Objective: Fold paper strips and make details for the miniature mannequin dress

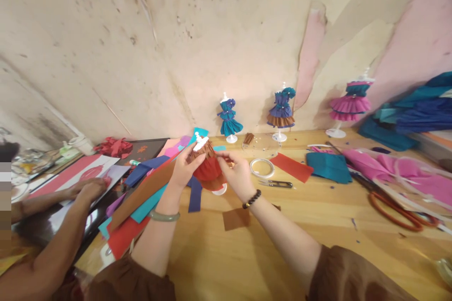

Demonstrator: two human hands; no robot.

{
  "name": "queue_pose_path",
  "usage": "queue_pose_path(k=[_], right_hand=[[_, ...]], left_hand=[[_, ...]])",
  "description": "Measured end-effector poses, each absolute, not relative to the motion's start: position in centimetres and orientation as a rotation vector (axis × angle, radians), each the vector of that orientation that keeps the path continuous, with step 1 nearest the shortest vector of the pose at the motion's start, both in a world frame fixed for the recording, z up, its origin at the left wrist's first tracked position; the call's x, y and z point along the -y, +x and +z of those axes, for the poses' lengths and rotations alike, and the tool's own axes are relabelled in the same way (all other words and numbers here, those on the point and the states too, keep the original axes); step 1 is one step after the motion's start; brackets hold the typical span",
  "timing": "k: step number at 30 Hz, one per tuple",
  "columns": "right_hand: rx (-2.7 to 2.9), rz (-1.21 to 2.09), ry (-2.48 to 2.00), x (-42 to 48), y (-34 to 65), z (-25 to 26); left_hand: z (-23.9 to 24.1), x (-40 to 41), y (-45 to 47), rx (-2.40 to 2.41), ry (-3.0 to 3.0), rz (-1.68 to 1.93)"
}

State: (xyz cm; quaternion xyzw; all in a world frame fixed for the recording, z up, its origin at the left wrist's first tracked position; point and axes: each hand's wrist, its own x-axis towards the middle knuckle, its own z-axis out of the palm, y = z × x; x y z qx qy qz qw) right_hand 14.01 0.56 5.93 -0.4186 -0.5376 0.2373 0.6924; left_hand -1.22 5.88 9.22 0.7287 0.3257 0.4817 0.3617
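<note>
A miniature dress form in a red and brown gathered dress (208,171) is tilted in front of me. My left hand (185,164) grips its upper side, thumb across the bodice, below the white neck and shoulders (200,143). My right hand (237,175) is closed at the dress's right side, fingertips pinching the fabric there. Whether anything small is between those fingertips is hidden. Part of the white round base (219,190) shows beneath the skirt. A brown fabric piece (236,219) lies on the table just below my right hand.
Three dressed miniature forms, one in teal (231,122), stand along the wall. Thread snips (277,184), a white ring-shaped roll (262,168), red cloth (292,167) and orange-handled scissors (395,211) lie rightward. Fabric strips (141,193) lie left, beside another person's hands (90,189).
</note>
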Motion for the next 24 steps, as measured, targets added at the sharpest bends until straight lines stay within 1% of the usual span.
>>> queue_pose_path(k=[3,7,12,21,24], right_hand=[[1.200,0.491,-0.944,-0.8,14.3,5.9],[1.340,0.408,-0.921,-0.9,13.9,5.9],[1.401,0.393,-0.911,-0.9,13.3,5.9],[1.440,0.419,-0.897,-1.7,13.3,5.7],[1.388,0.496,-0.902,-2.0,13.6,5.9]], left_hand=[[9.4,-5.7,-1.0,-0.828,1.875,1.238],[9.3,-5.5,-0.7,-0.835,1.860,1.275],[8.9,-5.5,-0.6,-0.855,1.850,1.279],[8.6,-6.2,-0.6,-0.861,1.791,1.284],[8.5,-6.3,-0.5,-0.823,1.773,1.298]])
